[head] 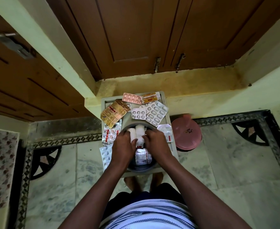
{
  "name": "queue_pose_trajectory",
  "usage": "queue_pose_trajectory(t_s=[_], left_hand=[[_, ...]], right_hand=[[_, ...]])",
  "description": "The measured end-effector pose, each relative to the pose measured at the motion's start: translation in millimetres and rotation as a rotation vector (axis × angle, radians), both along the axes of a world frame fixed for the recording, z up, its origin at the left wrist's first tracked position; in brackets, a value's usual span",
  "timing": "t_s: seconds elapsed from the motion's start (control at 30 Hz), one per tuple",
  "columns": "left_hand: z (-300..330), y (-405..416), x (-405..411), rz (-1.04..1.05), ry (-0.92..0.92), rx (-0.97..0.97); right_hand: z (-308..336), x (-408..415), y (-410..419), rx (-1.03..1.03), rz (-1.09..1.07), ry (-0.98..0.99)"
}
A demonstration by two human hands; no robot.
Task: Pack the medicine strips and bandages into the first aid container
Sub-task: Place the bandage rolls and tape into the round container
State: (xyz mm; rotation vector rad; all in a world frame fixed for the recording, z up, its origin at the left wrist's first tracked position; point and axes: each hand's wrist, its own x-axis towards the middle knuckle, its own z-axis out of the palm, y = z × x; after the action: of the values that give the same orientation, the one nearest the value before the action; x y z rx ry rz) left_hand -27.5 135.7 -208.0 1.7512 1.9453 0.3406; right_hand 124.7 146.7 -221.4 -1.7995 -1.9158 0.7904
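A round grey container (pixel 141 169) stands on a grey stool (pixel 166 119). Inside it lie white bandage rolls (pixel 139 132) and a red-and-white medicine strip (pixel 142 156). My left hand (pixel 123 146) reaches into the container with its fingers on the left bandage roll. My right hand (pixel 155 142) also reaches in and touches the right roll. Around the container lie loose strips: a golden one (pixel 113 113), a pink one (pixel 131 98), an orange-yellow one (pixel 150 97), silver ones (pixel 155 113), a red-printed one (pixel 110 133) and a silver one (pixel 105 156) at the stool's left edge.
A pink round lid (pixel 186 133) lies on the floor to the right of the stool. Brown wooden doors (pixel 136 38) and a cream wall step (pixel 169 83) stand behind the stool. My bare feet (pixel 142 179) are on the marble floor just under its front edge.
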Motion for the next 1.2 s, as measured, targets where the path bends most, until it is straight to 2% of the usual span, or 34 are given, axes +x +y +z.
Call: queue_pose_trajectory(t_s=[0.1,0.2,0.33,0.43,0.53,0.7,0.83,0.93,1.1,1.2], left_hand=[[-2.3,-5.1,0.1,-0.013,0.003,0.012],[-3.9,-14.9,-1.5,-0.03,0.035,0.044],[-4.5,-31.4,-4.7,-0.058,0.137,0.184],[-7.0,-41.2,-10.6,-0.099,0.151,0.296],[-7.8,-52.0,-11.3,-0.052,0.112,0.239],[-11.3,-60.8,-18.3,-0.017,-0.032,0.16],[-12.0,-58.7,-29.7,0.034,-0.065,0.154],[-13.3,-57.7,-37.5,-0.001,-0.084,0.178],[-15.6,-57.0,-49.1,-0.02,-0.13,0.188],[-18.1,-60.1,-54.1,-0.026,-0.161,0.18]], right_hand=[[4.3,22.6,-21.6,0.162,-0.092,0.0],[1.2,52.9,-47.7,0.194,-0.193,-0.008],[-4.2,76.1,-78.3,0.007,-0.289,-0.072],[-4.3,78.8,-94.4,-0.125,-0.245,-0.161],[-7.4,78.4,-97.5,-0.241,-0.138,-0.214],[-13.5,72.9,-93.2,-0.216,-0.139,-0.215],[-16.3,73.7,-95.9,-0.25,-0.214,-0.159],[-15.5,73.6,-97.9,-0.263,-0.244,-0.124],[-1.0,69.7,-99.7,-0.097,-0.343,-0.071],[10.7,58.3,-93.0,0.036,-0.331,-0.053]])
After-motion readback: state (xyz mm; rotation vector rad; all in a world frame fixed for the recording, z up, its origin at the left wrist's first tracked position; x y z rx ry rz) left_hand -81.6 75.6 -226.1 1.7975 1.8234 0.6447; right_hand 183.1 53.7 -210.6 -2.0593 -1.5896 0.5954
